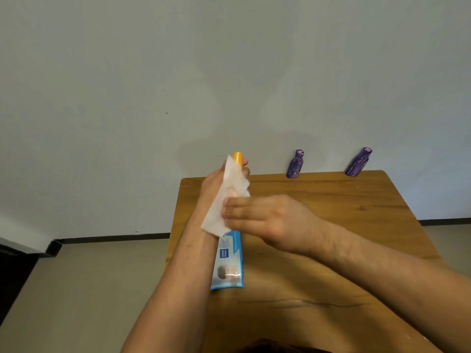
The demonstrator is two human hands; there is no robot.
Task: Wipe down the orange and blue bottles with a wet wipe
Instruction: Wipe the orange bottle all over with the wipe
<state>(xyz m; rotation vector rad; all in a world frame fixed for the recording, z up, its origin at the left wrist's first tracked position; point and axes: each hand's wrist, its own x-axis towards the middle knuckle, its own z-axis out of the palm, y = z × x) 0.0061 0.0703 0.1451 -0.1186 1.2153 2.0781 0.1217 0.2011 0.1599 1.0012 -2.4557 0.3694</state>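
Observation:
My left hand (215, 180) grips the orange bottle (238, 157) upright above the table's far left corner; only its orange top shows, the body is hidden by the hand and the wipe. A white wet wipe (225, 200) drapes over the bottle, and my right hand (257, 215) presses it against the bottle from the right, fingers closed on the wipe's lower part. Two blue-purple bottles stand at the table's far edge against the wall, one (295, 164) in the middle, the other (358, 162) further right.
A blue wet-wipe pack (228, 263) lies flat on the wooden table (331, 225) just below my hands. The table's left edge runs close beside my left forearm. A white wall stands right behind the table.

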